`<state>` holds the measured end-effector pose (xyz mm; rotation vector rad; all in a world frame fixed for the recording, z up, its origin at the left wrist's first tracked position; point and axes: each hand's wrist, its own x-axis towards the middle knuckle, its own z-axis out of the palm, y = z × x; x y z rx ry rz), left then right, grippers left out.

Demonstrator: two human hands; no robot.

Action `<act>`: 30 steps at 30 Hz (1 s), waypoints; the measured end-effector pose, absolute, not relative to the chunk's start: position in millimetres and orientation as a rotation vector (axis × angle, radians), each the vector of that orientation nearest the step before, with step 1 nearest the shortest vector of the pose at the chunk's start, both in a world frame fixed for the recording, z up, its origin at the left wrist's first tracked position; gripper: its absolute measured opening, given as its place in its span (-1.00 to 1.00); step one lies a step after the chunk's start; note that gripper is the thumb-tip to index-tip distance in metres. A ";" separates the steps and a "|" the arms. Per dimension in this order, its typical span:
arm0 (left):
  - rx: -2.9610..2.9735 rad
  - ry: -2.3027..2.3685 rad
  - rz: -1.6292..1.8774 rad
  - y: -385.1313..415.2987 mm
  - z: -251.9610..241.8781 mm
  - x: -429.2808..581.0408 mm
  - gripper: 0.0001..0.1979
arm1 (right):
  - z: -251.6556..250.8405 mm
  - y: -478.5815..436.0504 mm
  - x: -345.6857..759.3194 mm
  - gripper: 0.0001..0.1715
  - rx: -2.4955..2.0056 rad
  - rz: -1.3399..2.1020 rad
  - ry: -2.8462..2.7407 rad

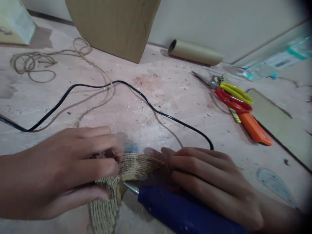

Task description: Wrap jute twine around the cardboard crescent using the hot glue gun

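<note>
My left hand (80, 169) has its fingers curled on a curved cardboard piece wound with rows of jute twine (107, 208). A strand of twine (97, 105) trails from beside that hand toward a loose tangle behind. In my right hand (216, 182), fingers wrapped around its partly hidden body, is a blue glue gun (187, 211). Its metal nozzle tip points left and lies at the bare inner edge of the wound piece, touching or very close. A black cord (156, 111) runs across the table and disappears behind my right hand.
Scissors with red and yellow handles (234, 97) lie on an orange cutter (254, 128) at the right. Behind are a cardboard tube (196, 53), a standing cardboard sheet (112, 29) and a clear plastic bottle (278, 61). A pale box (16, 22) stands back left; flat cardboard (280, 126) lies right.
</note>
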<state>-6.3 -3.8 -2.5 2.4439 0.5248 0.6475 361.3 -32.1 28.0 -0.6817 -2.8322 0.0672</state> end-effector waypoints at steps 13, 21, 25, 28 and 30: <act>2.493 0.532 0.562 -1.9 0.3 -6.3 -0.92 | 21.3 -27.7 353.2 -0.88 -0.598 0.094 -2.797; 2.528 0.542 0.535 -3.1 1.7 -6.8 -0.84 | 20.8 -26.1 350.0 -0.79 -0.590 0.106 -2.783; 2.543 0.549 0.531 -2.0 0.8 -5.8 -0.82 | 23.3 -24.7 350.1 -0.81 -0.611 0.140 -2.803; 2.538 0.557 0.526 -1.8 0.7 -6.0 -0.80 | 22.9 -26.1 349.6 -0.80 -0.613 0.174 -2.788; 2.539 0.573 0.522 -2.3 0.8 -6.6 -0.80 | 21.5 -27.5 349.2 -0.78 -0.613 0.173 -2.763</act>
